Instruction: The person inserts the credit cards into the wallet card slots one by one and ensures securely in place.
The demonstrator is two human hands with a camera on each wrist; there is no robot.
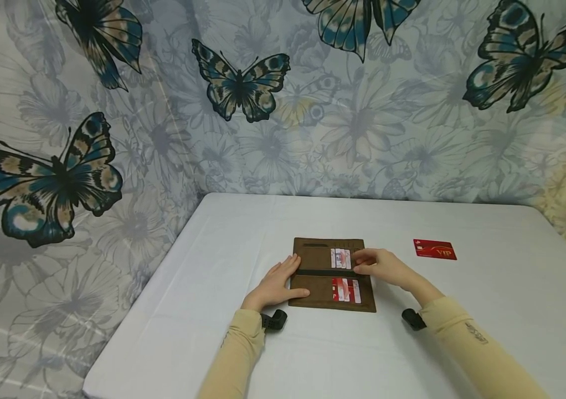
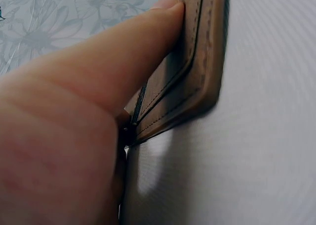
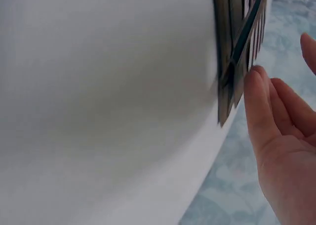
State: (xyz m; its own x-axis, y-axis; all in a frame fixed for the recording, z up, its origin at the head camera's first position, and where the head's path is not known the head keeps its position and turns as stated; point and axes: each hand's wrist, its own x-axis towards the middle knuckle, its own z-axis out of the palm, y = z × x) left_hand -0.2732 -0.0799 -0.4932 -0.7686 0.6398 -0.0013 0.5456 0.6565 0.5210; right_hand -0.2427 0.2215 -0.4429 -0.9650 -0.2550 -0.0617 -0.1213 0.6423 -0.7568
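A brown wallet (image 1: 313, 299) lies spread on the white table, its fold running left to right. Several cards (image 1: 340, 259) show in its upper half, and red and white cards (image 1: 346, 290) in the lower half. My left hand (image 1: 275, 281) rests at the wallet's left side; its straight thumb (image 2: 143, 34) presses on the lower panel in the left wrist view. My right hand (image 1: 385, 267) is at the right edge of the upper half. In the right wrist view its fingertips (image 3: 256, 76) are right at the wallet's edge, with the thumb held apart from them.
A red card marked VIP (image 1: 435, 249) lies on the table (image 1: 188, 310) to the right of the wallet. Behind and to the left hangs a flowered cloth (image 1: 273, 155) with butterflies. Black wrist cameras (image 1: 275, 320) sit on both wrists.
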